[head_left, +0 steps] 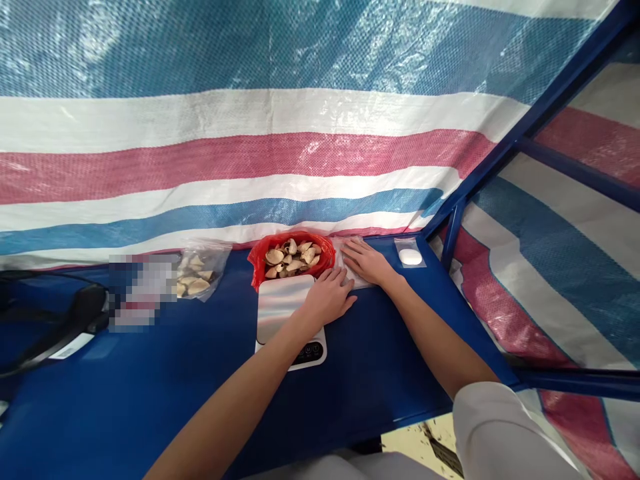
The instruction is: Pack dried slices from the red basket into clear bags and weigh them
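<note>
My right hand point(369, 261) lies flat with its fingers stretched out over clear plastic bags point(363, 283). Beside it, my left hand point(329, 299) rests at the right edge of a kitchen scale point(283, 310), its fingers spread and reaching onto the near side of the bags. The scale has a shiny metal plate and a black button panel at its front. Just behind it, an open red plastic bag point(255, 267) holds several pale brown, curved, shell-like pieces point(293, 257). Neither hand grips anything that I can see; what lies under the palms is hidden.
On the right, a small clear zip bag point(421, 244) has a smooth white oval object point(411, 257) on it. To the left lies a zip bag point(213, 263) of similar shell-like pieces, near a pixelated patch. A black strap-like device point(80, 310) sits far left. Striped tarpaulin point(250, 157) and blue bars point(520, 143) enclose the blue table point(190, 373).
</note>
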`<move>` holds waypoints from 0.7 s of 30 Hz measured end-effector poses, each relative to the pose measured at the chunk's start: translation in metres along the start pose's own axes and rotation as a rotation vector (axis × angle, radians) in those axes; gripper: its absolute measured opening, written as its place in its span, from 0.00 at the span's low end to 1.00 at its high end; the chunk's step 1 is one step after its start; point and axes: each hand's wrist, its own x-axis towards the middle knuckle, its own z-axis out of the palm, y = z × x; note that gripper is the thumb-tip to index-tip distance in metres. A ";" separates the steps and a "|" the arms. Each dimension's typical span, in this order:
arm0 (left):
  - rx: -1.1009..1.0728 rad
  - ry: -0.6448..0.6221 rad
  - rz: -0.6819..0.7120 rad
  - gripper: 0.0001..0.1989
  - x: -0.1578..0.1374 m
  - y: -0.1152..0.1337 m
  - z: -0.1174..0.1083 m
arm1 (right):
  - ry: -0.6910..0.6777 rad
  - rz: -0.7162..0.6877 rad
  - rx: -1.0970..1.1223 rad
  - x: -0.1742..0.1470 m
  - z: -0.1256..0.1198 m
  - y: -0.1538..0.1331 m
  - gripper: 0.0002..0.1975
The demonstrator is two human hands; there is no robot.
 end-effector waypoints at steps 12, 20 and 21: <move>-0.019 0.167 -0.009 0.18 -0.011 -0.002 -0.021 | 0.103 0.041 -0.028 -0.001 -0.033 -0.013 0.19; -0.041 0.329 -0.163 0.18 -0.061 -0.033 -0.044 | 0.144 0.056 0.048 -0.034 -0.044 -0.065 0.17; -0.053 0.356 -0.198 0.18 -0.069 -0.038 -0.046 | 0.139 0.065 0.054 -0.038 -0.043 -0.073 0.16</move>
